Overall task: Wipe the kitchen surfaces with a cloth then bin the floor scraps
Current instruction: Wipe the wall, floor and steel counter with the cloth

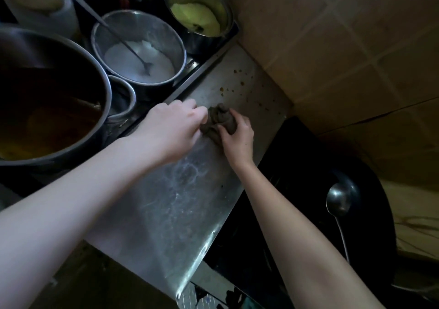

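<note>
Forearms [83, 201], left grip [175, 128] and right grip [235, 135] are all bare

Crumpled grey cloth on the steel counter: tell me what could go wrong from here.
1. The crumpled grey cloth, gripped by the left hand and right hand, is bunched small. It may smear the brown spatters across the steel counter rather than lift them.
2. The left arm passes close to the large steel pot of brown liquid. A wide stroke could knock it and slop the liquid.

Big pot [59, 56], ladle [339, 199], tiled wall [344, 47]
</note>
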`<move>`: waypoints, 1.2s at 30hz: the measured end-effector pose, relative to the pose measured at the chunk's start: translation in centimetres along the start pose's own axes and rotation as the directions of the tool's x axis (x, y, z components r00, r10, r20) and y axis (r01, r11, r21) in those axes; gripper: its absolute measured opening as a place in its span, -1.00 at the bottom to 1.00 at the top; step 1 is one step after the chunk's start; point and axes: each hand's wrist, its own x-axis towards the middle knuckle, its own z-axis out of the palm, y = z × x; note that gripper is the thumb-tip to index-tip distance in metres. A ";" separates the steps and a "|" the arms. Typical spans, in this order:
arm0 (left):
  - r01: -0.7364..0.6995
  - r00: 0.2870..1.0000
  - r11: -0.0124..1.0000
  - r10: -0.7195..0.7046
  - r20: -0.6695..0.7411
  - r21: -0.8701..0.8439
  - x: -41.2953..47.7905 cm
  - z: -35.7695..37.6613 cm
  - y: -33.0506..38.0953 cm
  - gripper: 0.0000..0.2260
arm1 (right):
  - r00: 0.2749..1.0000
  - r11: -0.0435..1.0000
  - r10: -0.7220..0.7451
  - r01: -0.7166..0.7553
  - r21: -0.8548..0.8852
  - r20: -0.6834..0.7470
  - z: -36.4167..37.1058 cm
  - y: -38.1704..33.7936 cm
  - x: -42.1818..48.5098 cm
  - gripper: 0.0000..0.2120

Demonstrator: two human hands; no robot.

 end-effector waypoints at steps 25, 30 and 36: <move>-0.015 0.997 0.997 0.021 -0.075 0.074 4.6 0.4 -0.5 -0.77 | 0.898 0.918 0.363 -0.390 -0.070 -0.249 -7.4 8.2 11.3 -0.68; 0.017 0.998 0.998 -0.013 -0.063 0.058 4.7 0.7 -0.5 -0.77 | 0.942 0.947 0.274 -0.299 -0.115 -0.194 -4.8 5.1 13.9 -0.67; 0.009 0.999 0.999 -0.006 -0.053 0.051 4.7 1.4 -0.1 -0.78 | 0.971 0.951 -0.222 0.235 -0.201 0.086 -0.8 1.5 12.4 -0.54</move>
